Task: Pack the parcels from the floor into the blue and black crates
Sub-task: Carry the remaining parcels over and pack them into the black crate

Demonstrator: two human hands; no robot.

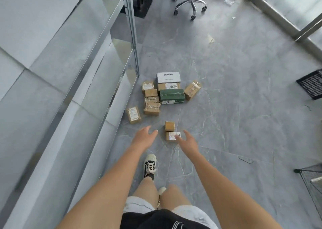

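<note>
Parcels (163,96) — white box (168,77) lettering blurred, upside down — labels unreadable.

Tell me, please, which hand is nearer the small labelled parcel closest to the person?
Right. The right hand overlaps the labelled parcel at its right edge; the left hand hovers open to its left, clearly apart.

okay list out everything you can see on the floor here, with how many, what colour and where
Brown parcels: about nine, floor centre, beside the glass partition
White parcel: one, far end of pile
Green parcel: one, pile middle
Office chair: one, black with chrome base, top
Black crate: one, right edge
Wire basket: one, dark, lower right
Glass partition: left
Shoe: one visible, black and white
Left hand, right hand: open, reaching toward the nearest parcels
</note>
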